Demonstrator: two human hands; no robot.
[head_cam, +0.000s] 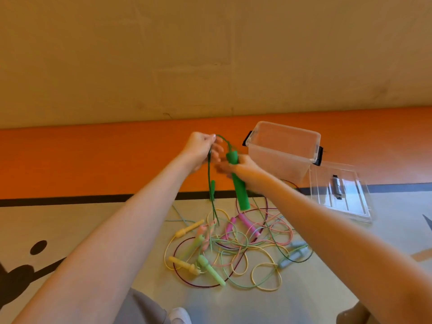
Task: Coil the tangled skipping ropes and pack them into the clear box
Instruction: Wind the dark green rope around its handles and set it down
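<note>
Left hand (201, 149): raised, pinching the dark green rope (209, 174), whose strands hang down to the floor (98, 220). Right hand (240, 167): gripping one dark green handle (239, 188), long axis near vertical, free end pointing down. Tangled ropes (233, 249): one heap on the near floor; exact count cannot be told. Clear box (284, 150): one, open, far right. Lid (342, 192): one, flat, touching the box's right side.
</note>
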